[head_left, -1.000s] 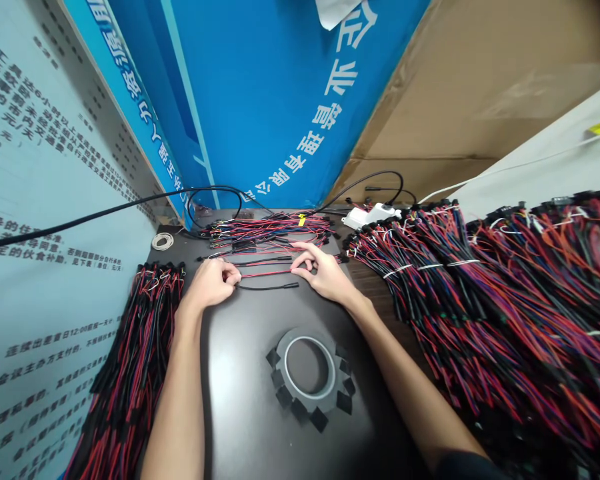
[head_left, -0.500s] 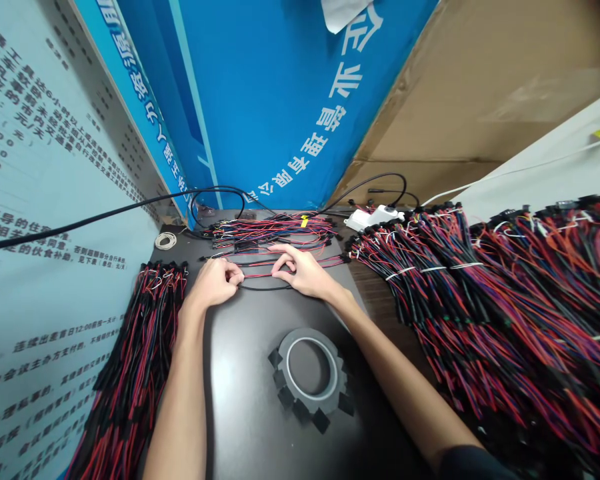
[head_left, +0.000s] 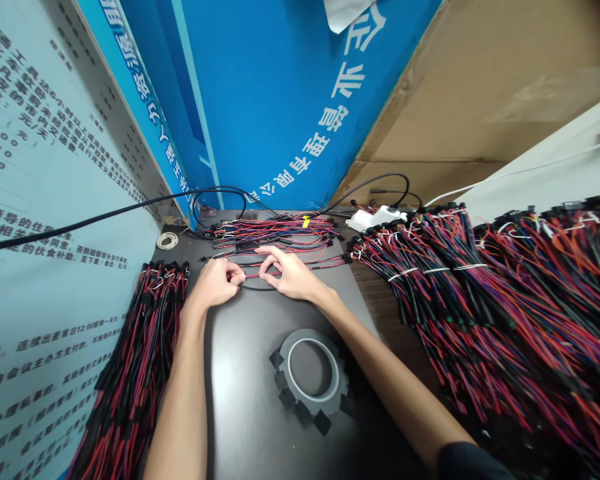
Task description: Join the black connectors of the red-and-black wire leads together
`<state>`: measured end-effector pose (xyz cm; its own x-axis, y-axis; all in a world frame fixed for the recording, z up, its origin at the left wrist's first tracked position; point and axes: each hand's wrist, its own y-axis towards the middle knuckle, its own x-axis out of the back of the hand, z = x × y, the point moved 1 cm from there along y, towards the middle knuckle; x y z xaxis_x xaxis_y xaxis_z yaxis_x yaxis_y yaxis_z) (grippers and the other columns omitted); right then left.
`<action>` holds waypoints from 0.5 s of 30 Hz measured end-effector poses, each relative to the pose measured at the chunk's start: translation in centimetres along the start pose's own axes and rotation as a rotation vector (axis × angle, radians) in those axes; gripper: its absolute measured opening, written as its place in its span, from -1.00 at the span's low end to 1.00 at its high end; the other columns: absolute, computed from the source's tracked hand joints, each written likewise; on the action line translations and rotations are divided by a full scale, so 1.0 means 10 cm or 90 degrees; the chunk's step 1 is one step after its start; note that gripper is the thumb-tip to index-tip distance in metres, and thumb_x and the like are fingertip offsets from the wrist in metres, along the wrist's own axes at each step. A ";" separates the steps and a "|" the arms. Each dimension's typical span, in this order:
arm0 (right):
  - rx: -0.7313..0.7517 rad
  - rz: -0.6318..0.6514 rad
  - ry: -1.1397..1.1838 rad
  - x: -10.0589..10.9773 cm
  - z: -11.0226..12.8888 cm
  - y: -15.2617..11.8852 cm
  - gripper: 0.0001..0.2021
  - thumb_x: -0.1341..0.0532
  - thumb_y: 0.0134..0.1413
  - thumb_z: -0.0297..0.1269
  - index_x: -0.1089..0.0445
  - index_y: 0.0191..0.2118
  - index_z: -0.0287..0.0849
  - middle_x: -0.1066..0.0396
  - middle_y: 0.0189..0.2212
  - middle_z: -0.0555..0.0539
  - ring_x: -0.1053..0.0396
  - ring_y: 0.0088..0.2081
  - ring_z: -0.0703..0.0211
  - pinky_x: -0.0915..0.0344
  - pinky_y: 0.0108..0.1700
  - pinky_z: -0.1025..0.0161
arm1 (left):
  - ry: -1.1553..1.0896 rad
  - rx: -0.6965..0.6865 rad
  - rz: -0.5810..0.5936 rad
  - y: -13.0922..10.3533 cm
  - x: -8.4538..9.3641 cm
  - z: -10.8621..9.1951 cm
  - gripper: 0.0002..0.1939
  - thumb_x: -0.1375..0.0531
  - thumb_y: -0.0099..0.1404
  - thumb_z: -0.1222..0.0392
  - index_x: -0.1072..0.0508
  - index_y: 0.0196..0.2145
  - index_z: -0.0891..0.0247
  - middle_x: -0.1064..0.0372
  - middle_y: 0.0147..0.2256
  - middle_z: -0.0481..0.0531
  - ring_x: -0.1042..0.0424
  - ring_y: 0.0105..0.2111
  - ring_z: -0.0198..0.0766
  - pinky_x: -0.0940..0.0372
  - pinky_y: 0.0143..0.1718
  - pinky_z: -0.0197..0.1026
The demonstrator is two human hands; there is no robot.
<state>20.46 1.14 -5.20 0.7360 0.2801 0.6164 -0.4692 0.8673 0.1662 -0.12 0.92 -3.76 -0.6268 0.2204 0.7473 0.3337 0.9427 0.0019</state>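
Both hands sit at the far middle of the dark table (head_left: 250, 400): the left hand (head_left: 215, 283) and right hand (head_left: 287, 277) each pinch an end of a short red and black wire pair (head_left: 253, 275), close together. Open tabletop lies near of them, broken only by the tape roll (head_left: 313, 377). Wire bundles crowd the left edge (head_left: 135, 360) and the right side (head_left: 480, 300). More loose wires (head_left: 275, 233) lie just beyond the fingers, whose tips are hard to make out
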 end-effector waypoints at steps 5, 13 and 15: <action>0.017 0.004 0.014 -0.11 0.04 0.04 -0.52 -0.17 0.07 -0.41 -0.24 0.15 -0.17 -0.54 -0.27 -0.03 -0.42 -0.25 0.24 -0.24 -0.12 0.31 | -0.008 -0.025 0.003 0.00 -0.01 0.01 -0.83 -0.13 0.03 0.29 -0.51 -0.60 0.29 -0.44 -0.58 0.03 -0.36 -0.46 -0.21 -0.24 -0.34 -0.22; 0.008 0.020 0.113 -0.19 0.02 0.09 -0.53 -0.19 0.10 -0.36 -0.21 0.15 -0.15 -0.53 -0.29 0.00 -0.38 -0.29 0.29 -0.28 -0.16 0.33 | -0.013 -0.034 -0.005 -0.01 -0.01 0.02 -0.83 -0.14 0.05 0.29 -0.47 -0.63 0.28 -0.40 -0.60 0.01 -0.34 -0.46 -0.21 -0.21 -0.35 -0.21; -0.003 0.014 0.128 -0.20 0.01 0.10 -0.52 -0.21 0.09 -0.34 -0.21 0.15 -0.15 -0.53 -0.30 -0.01 -0.38 -0.28 0.29 -0.28 -0.15 0.33 | -0.016 -0.031 -0.007 -0.01 -0.02 0.02 -0.83 -0.14 0.05 0.29 -0.48 -0.62 0.28 -0.41 -0.60 0.02 -0.34 -0.46 -0.21 -0.21 -0.35 -0.21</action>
<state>18.48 1.38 -6.21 0.8086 0.3746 0.4536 -0.4838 0.8622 0.1503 -0.22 0.89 -4.04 -0.6479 0.2165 0.7304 0.3598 0.9320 0.0429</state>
